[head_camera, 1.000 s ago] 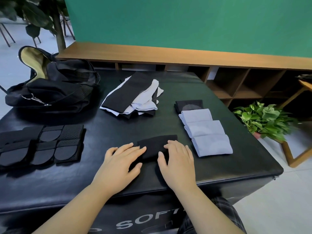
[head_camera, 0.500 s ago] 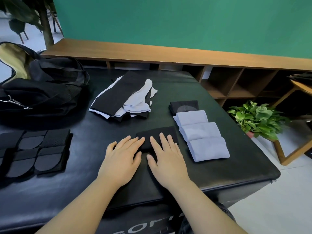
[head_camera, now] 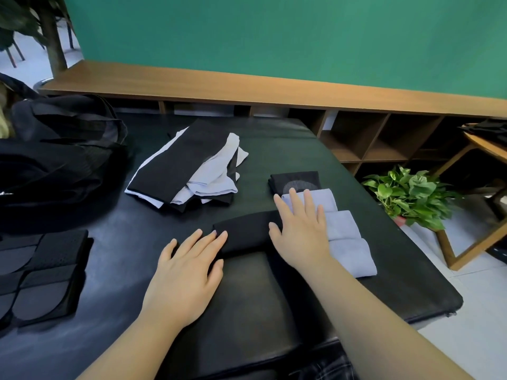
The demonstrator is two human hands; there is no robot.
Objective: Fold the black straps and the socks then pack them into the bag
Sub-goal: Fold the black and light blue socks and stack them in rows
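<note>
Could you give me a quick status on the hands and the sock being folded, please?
Left hand flat, fingertips on folded black sock. Right hand open, reaching over the folded grey socks. Unfolded pile waiting; bag far left, path unobstructed.

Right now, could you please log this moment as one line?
left hand flat on table | right hand flat, over grey socks | black sock between

A single head-worn camera looks forward and down, close over the black padded bench (head_camera: 343,171). It faces the green wall (head_camera: 301,37) behind the wooden shelf (head_camera: 274,91).
</note>
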